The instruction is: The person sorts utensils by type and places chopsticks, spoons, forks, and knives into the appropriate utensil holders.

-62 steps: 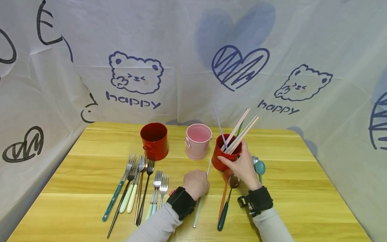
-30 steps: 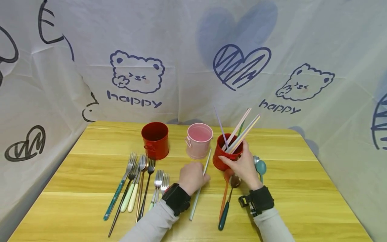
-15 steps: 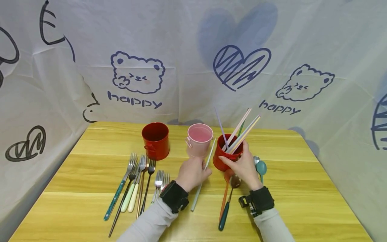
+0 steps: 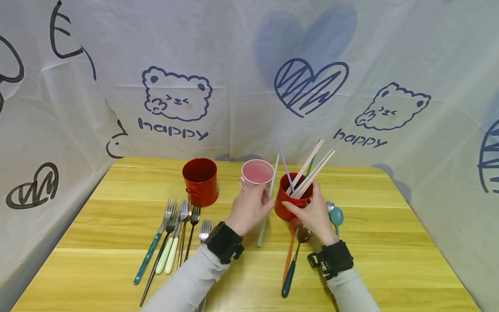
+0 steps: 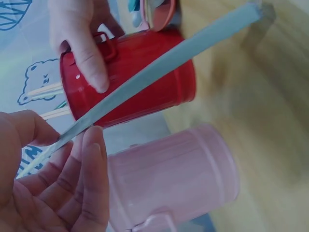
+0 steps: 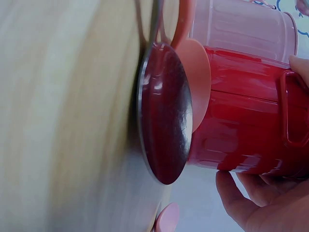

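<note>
Up and away goes the pale green straw (image 4: 262, 234), its tip farther from the person and its line steeper than half a second earlier, the left hand (image 4: 251, 207) moving along with it while the right hand (image 4: 312, 216) stays put. And look at the grip: thumb and fingertips of the left hand pinch the straw partway along, just in front of the pink bucket (image 4: 257, 172). Seen from the head, the straw leans between that bucket and the red bucket (image 4: 283, 208); whether its lower end touches the table (image 4: 374, 255) is hard to tell. Over on the other side, the right hand holds the red bucket by its upper wall, thumb near, fingers round the far side, with a bunch of straws (image 4: 313, 173) tilting out of it.

Now for technique! Best play looks like keeping that pinch light, lifting until the trailing end clears the rims, then tipping the straw nearly upright. A steady right hand should stop the bucket rocking. One likely hazard: knocking the pink bucket or the leaning bunch.
</note>
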Demonstrator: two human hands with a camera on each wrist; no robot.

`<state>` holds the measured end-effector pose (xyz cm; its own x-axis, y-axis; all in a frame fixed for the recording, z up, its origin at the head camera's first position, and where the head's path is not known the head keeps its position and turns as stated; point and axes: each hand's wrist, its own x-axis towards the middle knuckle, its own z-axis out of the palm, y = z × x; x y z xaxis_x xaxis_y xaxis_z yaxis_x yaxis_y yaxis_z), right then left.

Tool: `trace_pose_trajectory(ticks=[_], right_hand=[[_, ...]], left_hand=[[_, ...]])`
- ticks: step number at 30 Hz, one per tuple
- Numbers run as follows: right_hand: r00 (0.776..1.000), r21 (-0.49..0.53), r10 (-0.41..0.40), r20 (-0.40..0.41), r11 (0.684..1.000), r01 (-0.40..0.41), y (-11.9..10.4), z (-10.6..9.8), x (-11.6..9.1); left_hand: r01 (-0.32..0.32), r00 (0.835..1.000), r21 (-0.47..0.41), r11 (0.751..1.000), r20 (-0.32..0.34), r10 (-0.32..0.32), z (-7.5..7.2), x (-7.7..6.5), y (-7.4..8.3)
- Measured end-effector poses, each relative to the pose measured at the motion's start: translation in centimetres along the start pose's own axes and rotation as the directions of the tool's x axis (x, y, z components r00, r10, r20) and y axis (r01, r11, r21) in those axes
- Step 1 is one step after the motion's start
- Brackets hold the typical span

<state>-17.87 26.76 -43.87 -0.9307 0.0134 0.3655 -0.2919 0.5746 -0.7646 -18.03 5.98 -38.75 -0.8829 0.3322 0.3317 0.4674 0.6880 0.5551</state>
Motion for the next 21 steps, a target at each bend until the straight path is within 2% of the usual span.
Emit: trace_pose_trajectory(ticks=[4, 9, 15, 21], right_hand=[[1.0, 0.0, -0.005, -0.001, 1.0, 0.005, 0.1, 0.0, 0.0], [1.0, -0.01, -0.001, 0.0, 1.0, 0.001, 0.4, 0.0, 0.1], [1.0, 0.001, -0.004, 0.002, 1.0, 0.004, 0.0, 0.0, 0.1], [1.0, 0.013, 0.006, 0.012, 1.0, -0.006, -2.9, -0.5, -0.4]], left_hand=[[-0.013, 1.0, 0.02, 1.0, -0.025, 0.013, -0.8, 1.1, 0.6], [-0.07, 0.993, 0.026, 0.997, -0.097, 0.072, -2.0, 2.6, 1.5], [-0.164, 0.963, 0.054, 0.985, -0.207, 0.172, -3.3, 4.1, 2.9], [-0.227, 0.943, 0.017, 0.974, -0.247, 0.224, -3.9, 5.1, 4.2]])
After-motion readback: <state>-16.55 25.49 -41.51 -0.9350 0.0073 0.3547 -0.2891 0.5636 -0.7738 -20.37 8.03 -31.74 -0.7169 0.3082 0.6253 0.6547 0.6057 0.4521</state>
